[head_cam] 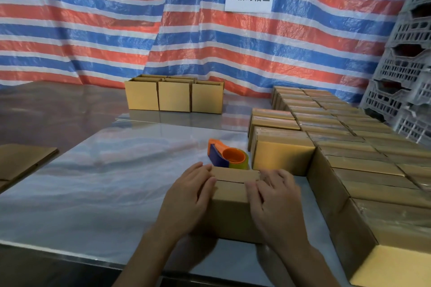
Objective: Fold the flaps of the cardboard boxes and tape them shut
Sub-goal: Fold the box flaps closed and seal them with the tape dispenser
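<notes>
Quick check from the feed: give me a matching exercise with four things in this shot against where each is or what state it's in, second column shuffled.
Things:
1. tape dispenser
2. near box
3. open boxes
4. crates

Places or states:
A. stacked at the right edge of view
B. flaps folded down, left hand and right hand resting on top
C. lying on the table just behind the near box
D. standing in a group at the far side, by the striped tarp

Pairs: 1-C, 2-B, 3-D, 4-A
</notes>
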